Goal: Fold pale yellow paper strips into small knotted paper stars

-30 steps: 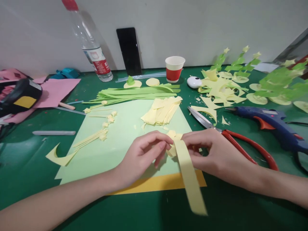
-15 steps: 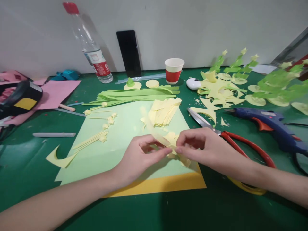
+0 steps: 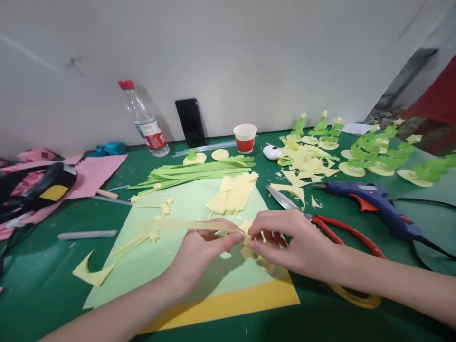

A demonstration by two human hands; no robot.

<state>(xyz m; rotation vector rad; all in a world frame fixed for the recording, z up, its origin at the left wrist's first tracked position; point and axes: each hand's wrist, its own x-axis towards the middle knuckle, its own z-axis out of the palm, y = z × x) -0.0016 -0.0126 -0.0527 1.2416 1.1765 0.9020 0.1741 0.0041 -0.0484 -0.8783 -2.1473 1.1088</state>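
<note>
Between my two hands a pale yellow paper strip [image 3: 180, 225] is pinched near its right end, its long part stretching left and blurred. My left hand [image 3: 210, 244] closes thumb and finger on it. Right beside, my right hand [image 3: 281, 235] pinches the same end with its fingertips. Under the hands lie folded yellow paper pieces [image 3: 247, 251], partly hidden, on light green sheets [image 3: 142, 275]. A pile of yellow strips [image 3: 233, 192] rests just beyond. Small yellow paper stars [image 3: 166, 207], some with strip tails, sit to the left.
Scissors [image 3: 285, 197] with red and yellow handles lie by my right forearm, a blue glue gun [image 3: 370, 202] farther right. Green strips [image 3: 192, 171], a paper cup [image 3: 245, 138], a phone [image 3: 190, 122] and a bottle [image 3: 153, 135] stand or lie behind. Yellow scraps [image 3: 306, 161] and green paper plants [image 3: 374, 147] are back right.
The strip's free end has swung from pointing up and away to pointing left. My view has tilted up, so things appear lower. Both hands keep their pinch.
</note>
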